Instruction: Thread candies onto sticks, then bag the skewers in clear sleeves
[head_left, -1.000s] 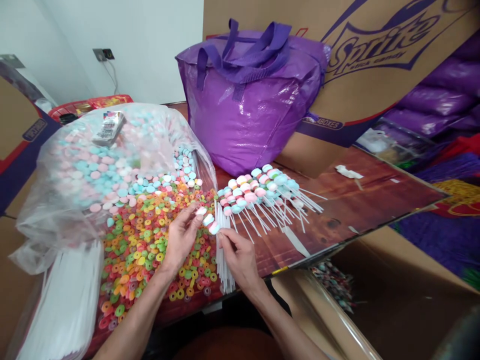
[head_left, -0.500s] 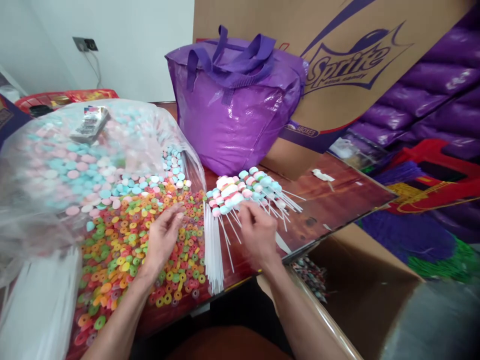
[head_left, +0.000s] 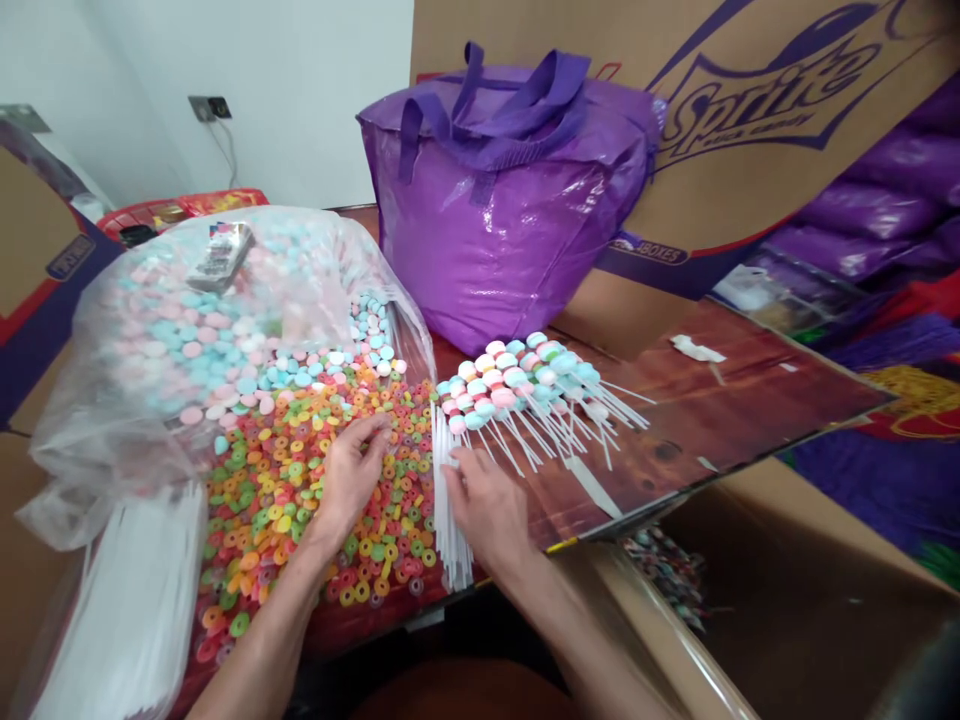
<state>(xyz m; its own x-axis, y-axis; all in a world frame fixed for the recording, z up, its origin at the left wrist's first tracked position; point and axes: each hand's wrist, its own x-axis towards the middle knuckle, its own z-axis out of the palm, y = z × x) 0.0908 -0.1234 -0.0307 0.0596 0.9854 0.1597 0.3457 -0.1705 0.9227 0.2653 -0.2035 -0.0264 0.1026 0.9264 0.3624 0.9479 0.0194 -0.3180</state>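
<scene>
My left hand (head_left: 354,470) hovers over the spread of colourful ring candies (head_left: 300,510), thumb and fingers curled close together; whatever they hold, if anything, is too small to make out. Just right of it, my right hand (head_left: 489,502) reaches over a narrow row of white sticks (head_left: 448,525), fingertips at the sticks and fingers slightly apart. Beyond that hand lies a pile of candy skewers (head_left: 517,385), pink, blue and white pieces with rings between them on white sticks. Loose pastel candies (head_left: 202,345) spill from a clear plastic bag (head_left: 90,400) at the left.
A bulging purple bag (head_left: 502,220) stands behind the skewers, before a large cardboard box (head_left: 720,190). More white sticks (head_left: 120,600) lie at front left. An open carton (head_left: 780,560) with skewers inside sits below the table's right edge. A white scrap (head_left: 697,348) lies at right.
My right hand has left the skewer pile and moved left and down to the white sticks, its pinch loosening. My left hand remains over the ring candies. The view has shifted.
</scene>
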